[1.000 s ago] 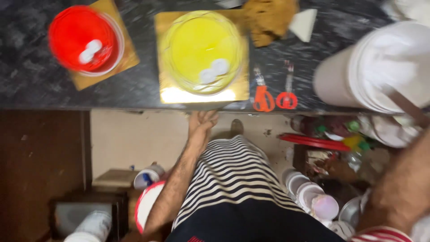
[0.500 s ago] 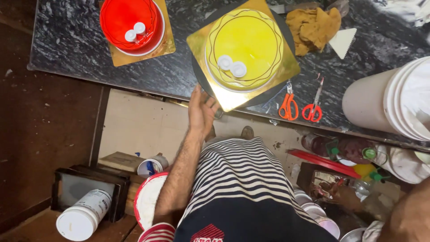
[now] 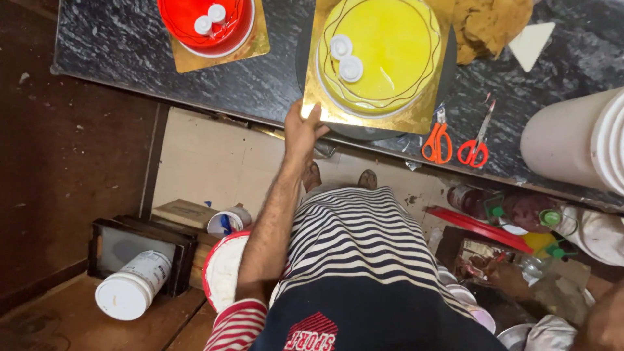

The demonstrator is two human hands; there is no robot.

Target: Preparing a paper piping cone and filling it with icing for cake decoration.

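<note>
A yellow glazed cake [image 3: 380,55] with two white discs on top sits on a gold board [image 3: 416,120], which rests on a dark round turntable [image 3: 354,133] on the black stone counter [image 3: 260,84]. My left hand [image 3: 302,127] reaches up to the board's near-left corner, fingers on top of its edge and the thumb hidden. To the left stands a red cake [image 3: 208,23] on its own gold board. Only a bit of my right arm [image 3: 604,322] shows at the bottom right; the hand itself is out of frame.
Orange-handled scissors [image 3: 455,140] lie right of the board, near a white bucket [image 3: 575,146]. A brown cloth [image 3: 491,26] and a white triangular scraper [image 3: 530,45] lie at the back. Tubs, a white jar [image 3: 133,286] and bottles crowd the floor under the counter.
My left hand rose from the counter's front edge to the corner of the yellow cake's board. The view swung, so both cakes now sit further right and closer.
</note>
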